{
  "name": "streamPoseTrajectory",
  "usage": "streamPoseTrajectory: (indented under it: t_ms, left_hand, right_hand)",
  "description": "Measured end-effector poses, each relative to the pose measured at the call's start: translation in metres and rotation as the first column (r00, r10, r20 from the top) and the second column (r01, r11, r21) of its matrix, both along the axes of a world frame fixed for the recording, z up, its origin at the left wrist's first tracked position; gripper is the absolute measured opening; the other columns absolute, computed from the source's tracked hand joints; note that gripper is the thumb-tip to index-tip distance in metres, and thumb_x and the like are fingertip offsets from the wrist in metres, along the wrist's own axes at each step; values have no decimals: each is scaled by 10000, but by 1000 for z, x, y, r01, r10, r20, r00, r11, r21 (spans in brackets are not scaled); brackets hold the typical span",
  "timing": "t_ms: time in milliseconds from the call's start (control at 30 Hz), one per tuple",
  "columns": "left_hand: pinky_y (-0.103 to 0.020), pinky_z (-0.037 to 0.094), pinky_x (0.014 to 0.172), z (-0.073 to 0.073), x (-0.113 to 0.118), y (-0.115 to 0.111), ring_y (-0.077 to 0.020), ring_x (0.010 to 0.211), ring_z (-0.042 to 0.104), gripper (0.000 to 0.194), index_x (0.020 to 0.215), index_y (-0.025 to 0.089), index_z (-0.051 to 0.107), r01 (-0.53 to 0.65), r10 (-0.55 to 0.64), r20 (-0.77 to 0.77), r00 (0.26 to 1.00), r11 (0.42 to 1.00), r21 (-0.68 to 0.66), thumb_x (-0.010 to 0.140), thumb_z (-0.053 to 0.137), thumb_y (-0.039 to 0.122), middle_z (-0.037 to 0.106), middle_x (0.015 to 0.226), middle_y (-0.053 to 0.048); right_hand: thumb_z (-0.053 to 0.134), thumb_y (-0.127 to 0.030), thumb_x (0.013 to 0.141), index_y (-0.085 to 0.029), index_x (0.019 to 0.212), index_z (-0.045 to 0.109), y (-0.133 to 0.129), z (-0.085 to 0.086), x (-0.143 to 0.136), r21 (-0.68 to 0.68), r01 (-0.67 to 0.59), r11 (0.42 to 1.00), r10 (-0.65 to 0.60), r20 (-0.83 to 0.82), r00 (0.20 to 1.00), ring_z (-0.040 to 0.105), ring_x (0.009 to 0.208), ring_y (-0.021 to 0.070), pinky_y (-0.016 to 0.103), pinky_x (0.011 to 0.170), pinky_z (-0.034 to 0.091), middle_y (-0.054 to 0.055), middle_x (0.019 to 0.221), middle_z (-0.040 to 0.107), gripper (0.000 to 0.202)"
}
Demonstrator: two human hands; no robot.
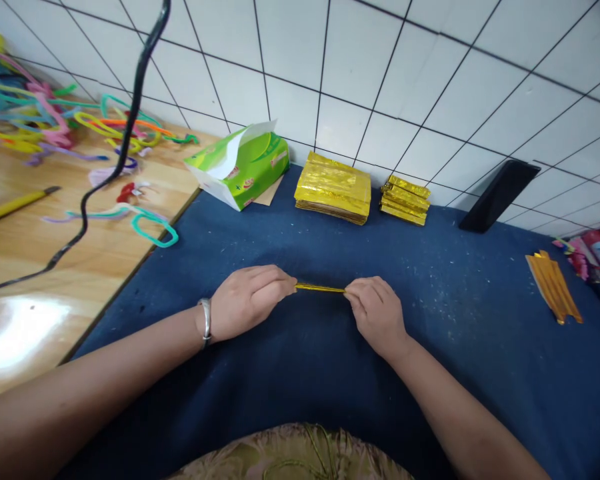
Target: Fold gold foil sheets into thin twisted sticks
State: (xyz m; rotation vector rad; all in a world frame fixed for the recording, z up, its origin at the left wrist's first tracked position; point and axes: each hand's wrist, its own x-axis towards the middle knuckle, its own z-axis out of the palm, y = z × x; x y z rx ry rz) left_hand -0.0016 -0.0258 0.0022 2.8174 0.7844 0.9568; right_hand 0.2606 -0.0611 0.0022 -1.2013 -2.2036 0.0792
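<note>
Between my two hands a narrow strip of gold foil paper (pixel 320 288) is stretched level, just over the dark blue table cover. My left hand (pixel 253 297), with a silver bangle at the wrist, pinches its left end. The other end sits between the fingers of my right hand (pixel 377 312). Both ends of the strip are hidden by fingertips. Beyond the hands lies a thick stack of gold foil paper (pixel 333 187), and right of it a smaller pile of folded gold strips (pixel 405 199).
A green tissue pack (pixel 245 163) stands by the tiled wall. A black phone (pixel 500 195) leans there too. More folded gold strips (pixel 554 287) lie at right. Colourful pipe cleaners (pixel 45 113) and a yellow pen-like tool (pixel 17 205) rest on the wooden table. A black cable (pixel 135 100) crosses the left.
</note>
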Motion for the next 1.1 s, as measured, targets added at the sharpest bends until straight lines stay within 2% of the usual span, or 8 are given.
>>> streamPoseTrajectory:
  t_ms: [100,167,333,433,533,733,967,1100]
  left_hand:
    - [-274,521,728,2,0,0,-144,839,609,180,962,153,523,9,-9,18,1000,1000,12,819,484,51,648,897,-62]
    - [-275,519,727,3,0,0,-144,830,606,180,960,151,522,11,-11,24,1000,1000,21,818,483,48,648,886,-61]
    - [-301,497,728,0,2,1,-149,781,580,147,943,148,529,-4,4,-1,1000,1000,3,821,504,71,637,848,-52]
    - [-315,480,728,-2,4,3,-156,762,556,100,939,142,544,-49,47,-41,998,997,-53,845,510,133,623,827,-52]
    - [-320,468,741,-1,8,5,-164,790,549,166,1014,139,567,-82,75,-92,993,994,-73,871,488,168,621,860,-63]
    - [-311,440,762,1,17,2,-151,809,549,184,1010,191,621,-66,55,-126,990,994,-83,876,515,258,633,888,-40]
    - [-302,394,692,1,17,-3,-151,754,505,167,922,176,633,-62,63,-185,981,998,8,880,471,185,598,778,-37]
    - [-306,370,672,3,25,-7,-157,743,488,164,913,180,631,-42,53,-227,973,998,54,879,471,190,583,754,-33]
  right_hand:
    - [518,-138,853,-153,1046,571,0,-1,0,14,15,1000,-15,51,999,554,828,173,348,765,477,76,906,639,201]
    - [511,-139,857,-165,1079,575,0,-2,1,19,6,1000,-8,77,997,550,824,170,351,765,480,74,919,635,232]
    - [514,-83,834,-172,963,612,-1,-2,2,76,-26,997,21,56,998,548,801,158,328,748,486,54,869,634,184]
    - [504,-60,827,-168,954,610,-1,-3,2,81,-27,996,20,84,996,554,804,163,331,738,478,55,867,638,197]
    - [484,-63,836,-170,962,607,0,-4,2,87,-26,996,16,110,994,557,815,167,342,743,468,61,880,640,206]
    - [479,-79,844,-174,961,607,0,-2,-1,128,-39,991,20,150,988,540,806,163,333,730,451,53,863,641,198]
    - [502,-142,861,-170,981,611,-2,1,-9,83,-51,995,36,177,984,539,848,173,329,746,425,55,911,641,164]
    - [501,-195,880,-178,1024,612,-4,0,-12,66,-99,993,83,206,975,545,866,173,331,758,405,50,924,652,182]
